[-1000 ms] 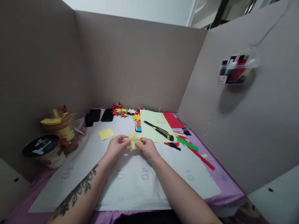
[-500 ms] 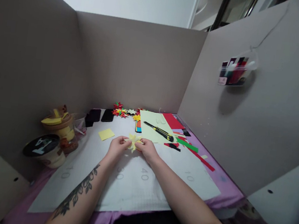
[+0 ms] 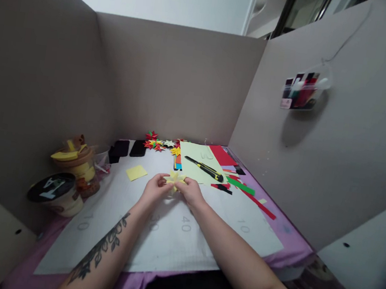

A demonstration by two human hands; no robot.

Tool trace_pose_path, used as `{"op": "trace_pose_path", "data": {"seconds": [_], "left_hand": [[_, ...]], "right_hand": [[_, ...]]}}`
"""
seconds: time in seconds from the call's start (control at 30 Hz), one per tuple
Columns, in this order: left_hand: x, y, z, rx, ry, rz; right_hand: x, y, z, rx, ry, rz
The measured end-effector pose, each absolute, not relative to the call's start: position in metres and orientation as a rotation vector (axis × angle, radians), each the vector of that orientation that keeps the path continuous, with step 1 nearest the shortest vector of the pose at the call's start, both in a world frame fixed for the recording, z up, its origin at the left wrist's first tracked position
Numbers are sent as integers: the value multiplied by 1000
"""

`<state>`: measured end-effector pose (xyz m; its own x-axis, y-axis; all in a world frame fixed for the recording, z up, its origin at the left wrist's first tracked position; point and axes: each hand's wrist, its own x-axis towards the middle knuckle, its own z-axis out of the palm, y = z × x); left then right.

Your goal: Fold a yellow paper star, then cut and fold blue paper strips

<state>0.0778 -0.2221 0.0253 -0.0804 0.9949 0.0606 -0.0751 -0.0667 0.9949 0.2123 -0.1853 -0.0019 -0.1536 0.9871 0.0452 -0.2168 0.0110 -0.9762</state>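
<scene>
A pale yellow folded paper star (image 3: 176, 177) is held between my two hands, just above the white sheet (image 3: 165, 250). My left hand (image 3: 156, 187) pinches its left side with thumb and fingers. On the opposite side, the thumb and fingers of my right hand (image 3: 191, 191) grip the star, the thumb lying near its middle. Fingertips cover parts of its lower points. To the left of my hands lies a yellow square of paper (image 3: 136, 172). Beyond them is a black and yellow utility knife (image 3: 204, 169), resting on a pale green paper sheet (image 3: 192, 151).
Several coloured paper stars (image 3: 154, 142) are heaped at the back, with two dark phones (image 3: 138, 148) to their left. Red and green paper strips (image 3: 240, 185) lie at right. Tubs and pots (image 3: 56, 193) crowd the left edge. Grey panels (image 3: 173, 80) enclose the table.
My left fingers have shifted up and around the star, the thumb moving in toward its centre. The star has tilted and turned slightly. The camera view has moved a little.
</scene>
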Motion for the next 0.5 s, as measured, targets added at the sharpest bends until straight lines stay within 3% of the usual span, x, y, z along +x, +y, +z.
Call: {"op": "trace_pose_path", "data": {"seconds": [0.5], "left_hand": [[66, -221, 21, 1475, 1385, 1218]], "right_hand": [[216, -188, 2, -929, -1183, 1458]]}}
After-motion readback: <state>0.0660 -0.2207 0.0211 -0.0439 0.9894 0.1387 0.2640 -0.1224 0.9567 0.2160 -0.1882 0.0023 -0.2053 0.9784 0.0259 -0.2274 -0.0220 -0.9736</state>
